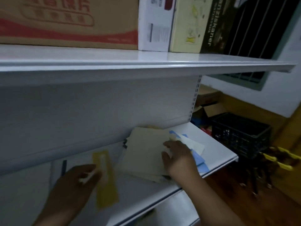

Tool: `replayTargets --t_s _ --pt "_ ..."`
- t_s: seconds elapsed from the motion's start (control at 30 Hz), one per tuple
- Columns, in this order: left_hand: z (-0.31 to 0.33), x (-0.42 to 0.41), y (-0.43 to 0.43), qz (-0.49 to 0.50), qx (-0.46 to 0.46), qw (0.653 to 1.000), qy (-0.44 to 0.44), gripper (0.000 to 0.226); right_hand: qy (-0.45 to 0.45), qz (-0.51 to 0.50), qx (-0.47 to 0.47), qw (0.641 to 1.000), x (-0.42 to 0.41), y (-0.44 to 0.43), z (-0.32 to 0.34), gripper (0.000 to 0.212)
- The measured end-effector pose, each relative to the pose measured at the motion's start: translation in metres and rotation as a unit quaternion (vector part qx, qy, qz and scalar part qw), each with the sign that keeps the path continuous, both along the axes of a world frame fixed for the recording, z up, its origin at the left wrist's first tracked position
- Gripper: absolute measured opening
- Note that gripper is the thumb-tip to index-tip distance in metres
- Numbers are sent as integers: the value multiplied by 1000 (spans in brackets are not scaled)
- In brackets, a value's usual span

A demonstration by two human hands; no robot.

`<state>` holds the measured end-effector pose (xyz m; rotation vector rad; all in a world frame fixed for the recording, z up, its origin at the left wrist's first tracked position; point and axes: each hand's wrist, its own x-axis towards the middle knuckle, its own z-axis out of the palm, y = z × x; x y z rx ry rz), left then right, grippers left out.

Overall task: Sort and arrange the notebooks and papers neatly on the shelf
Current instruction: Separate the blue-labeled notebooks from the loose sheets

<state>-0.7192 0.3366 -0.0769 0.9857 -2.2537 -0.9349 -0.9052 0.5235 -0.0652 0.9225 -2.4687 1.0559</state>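
Observation:
On the white middle shelf (218, 150) lies a stack of beige notebooks (145, 154), slightly fanned. My right hand (179, 158) rests flat on the stack's right edge, fingers spread. Blue sheets (199, 162) and a white paper (196, 145) stick out from under that hand to the right. A long yellow booklet (106, 186) lies flat further left on the shelf. My left hand (76, 185) hovers beside it, its fingers curled near a small white thing; the blur hides whether it grips it. A white sheet with a dark strip (64, 166) lies behind that hand.
The upper shelf (146, 64) overhangs closely, carrying a red-printed cardboard box (68, 22), a white box (155, 25) and a dark box (215, 30). To the right of the shelving stands a black plastic crate (241, 136) on the wooden floor, with yellow-handled tools (276, 158) beside it.

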Motion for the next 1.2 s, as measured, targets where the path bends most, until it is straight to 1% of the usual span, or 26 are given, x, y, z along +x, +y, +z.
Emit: replayTargets --t_s 0.03,0.07,0.1,0.13,0.17,0.2,0.27,0.33,0.37,0.4,0.43,0.5,0.57,0.63,0.73,0.8,0.87,0.9,0.93,0.97,1.0,1.03,1.07,1.1,1.13,1.2 --pt "1 -29 12 -10 6 1000 -18 27 -1 -12 48 999 -13 9 -3 39" --pt "-4 -55 23 -27 21 997 -65 46 -23 -33 120 992 -22 17 -5 45" --pt "-6 -73 34 -33 37 993 -106 61 -64 -49 210 974 -31 24 -8 52" --pt "-11 -85 38 -20 38 991 -129 70 -100 -54 271 956 -40 30 -11 59" --pt "-19 -94 38 -6 17 989 -147 71 -131 -55 301 943 -47 34 -14 66" --pt "-25 -97 36 12 6 989 -148 68 -152 -54 307 938 -52 36 -15 72" --pt "-27 -93 34 34 23 992 -119 55 -170 -47 311 934 -57 36 -11 79" --pt "-26 -86 33 31 41 994 -100 45 -166 -48 327 929 -62 35 -2 80" --pt "-24 -81 31 32 47 994 -95 40 -164 -51 321 931 -64 35 4 75" --pt "-21 -76 30 40 50 995 -78 35 -178 -47 300 936 -65 35 12 63" --pt "-17 -69 28 52 68 995 -55 29 -209 -29 253 944 -66 35 19 47" --pt "-10 -48 20 76 169 982 27 17 -318 41 128 939 -60 33 34 20" --pt "1 -14 8 112 271 949 119 13 -403 99 6 910 -45 26 46 15" --pt "10 29 -8 166 304 918 193 18 -439 124 -69 887 -24 9 47 14" --pt "18 93 -30 254 315 869 284 22 -472 156 -116 860 23 -33 36 16" --pt "11 125 -42 295 318 854 286 29 -449 165 -97 873 56 -65 19 24" --pt "-3 145 -51 329 311 855 252 33 -393 159 -26 905 83 -89 -4 24" --pt "-9 152 -52 345 292 865 216 33 -367 160 12 917 92 -98 -14 20" --pt "-14 158 -51 363 252 882 166 35 -334 163 77 925 99 -103 -21 11" --pt "-15 160 -49 380 185 901 97 43 -284 174 159 929 104 -104 -23 5" --pt "-17 161 -49 384 107 917 31 54 -224 183 253 923 104 -102 -20 19" --pt "-17 160 -49 381 23 924 -12 65 -175 189 320 912 101 -98 -17 32" --pt "-15 155 -48 366 -26 930 -23 71 -159 192 340 907 98 -93 -11 39" --pt "-9 145 -44 337 -36 941 -18 69 -155 192 334 910 93 -88 -6 42" --pt "-4 130 -38 294 -29 955 -4 65 -164 181 309 919 87 -82 0 44" --pt "6 93 -24 194 20 981 19 52 -189 137 216 948 66 -67 8 42"
